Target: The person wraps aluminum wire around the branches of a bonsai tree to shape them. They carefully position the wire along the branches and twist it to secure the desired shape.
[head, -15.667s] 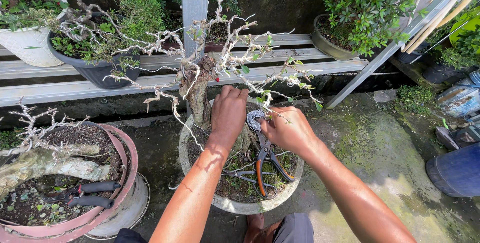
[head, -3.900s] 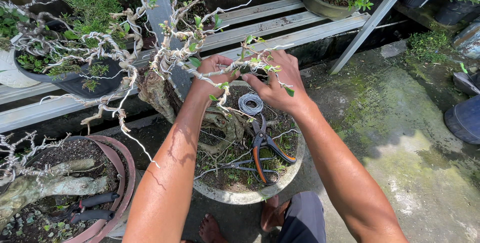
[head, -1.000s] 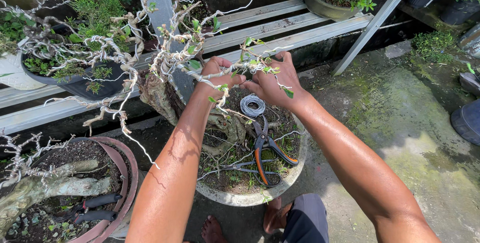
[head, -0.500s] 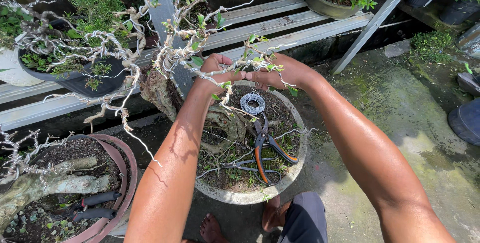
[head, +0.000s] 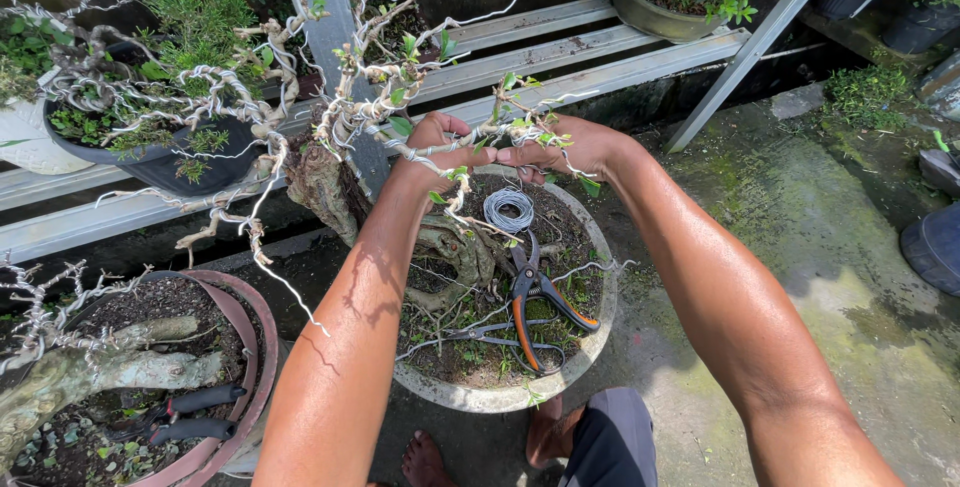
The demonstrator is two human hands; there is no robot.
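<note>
Both hands pinch a wired branch (head: 490, 137) over the grey pot's (head: 600, 332) far rim, left hand (head: 435, 147) and right hand (head: 570, 147) closed tight on it mid-bend, and easing the curve further calls for slow, even pressure.

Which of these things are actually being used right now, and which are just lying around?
In use: left hand and right hand on a wired branch of the potted tree.

Lying about: wire coil, orange-handled pliers, black-handled tool in the red pot.

Sunlit mossy concrete floor (head: 800, 247), metal bench (head: 560, 57)
</note>
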